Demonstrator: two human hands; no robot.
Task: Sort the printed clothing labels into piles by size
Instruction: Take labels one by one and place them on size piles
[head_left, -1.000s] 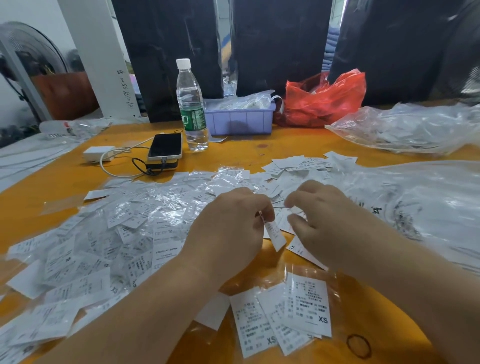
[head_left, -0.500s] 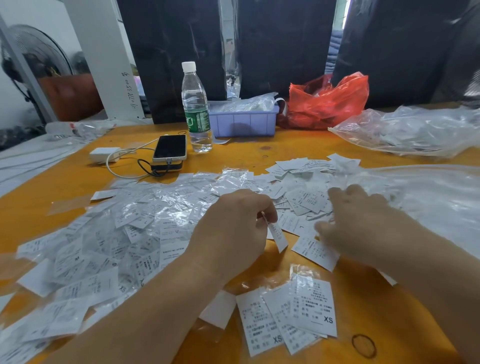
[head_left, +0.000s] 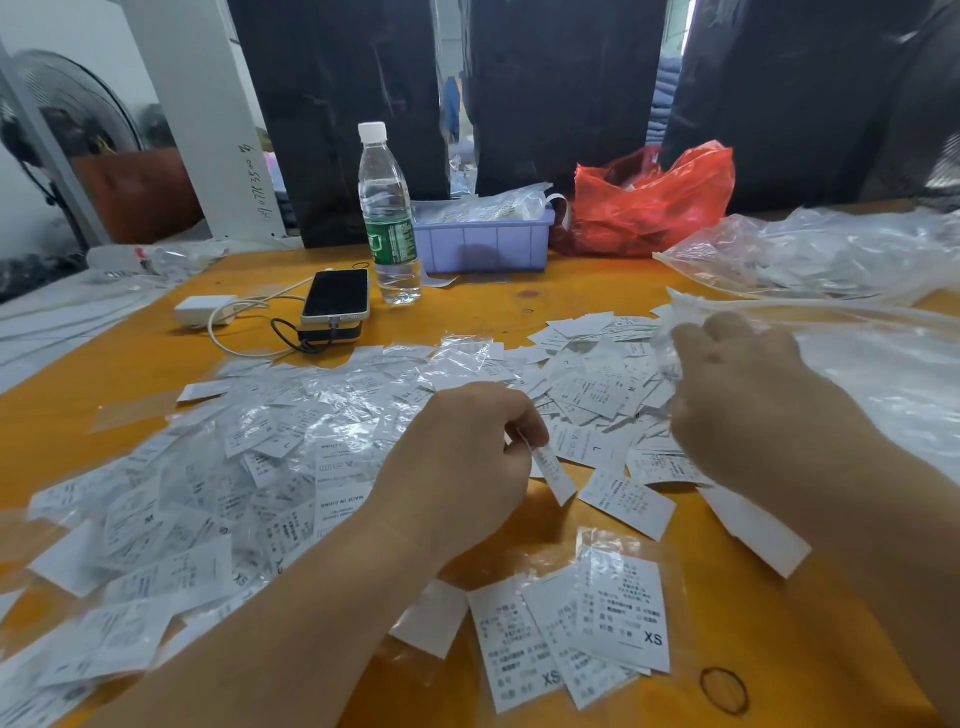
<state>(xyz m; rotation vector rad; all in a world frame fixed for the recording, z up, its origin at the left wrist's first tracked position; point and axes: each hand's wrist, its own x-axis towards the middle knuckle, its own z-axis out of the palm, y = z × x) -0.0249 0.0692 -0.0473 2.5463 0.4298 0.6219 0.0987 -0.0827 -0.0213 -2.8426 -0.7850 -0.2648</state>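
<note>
One label (head_left: 553, 470) hangs pinched in our left hand (head_left: 467, 467); our right hand (head_left: 743, 395), fingers spread, reaches beyond it and could scatter the loose labels (head_left: 597, 395) underneath.

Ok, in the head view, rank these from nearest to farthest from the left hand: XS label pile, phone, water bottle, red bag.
1. XS label pile, just below the left hand, toward the person.
2. Phone, beyond it, slightly left.
3. Water bottle, behind the phone.
4. Red bag, far right at the table's back edge.
</note>
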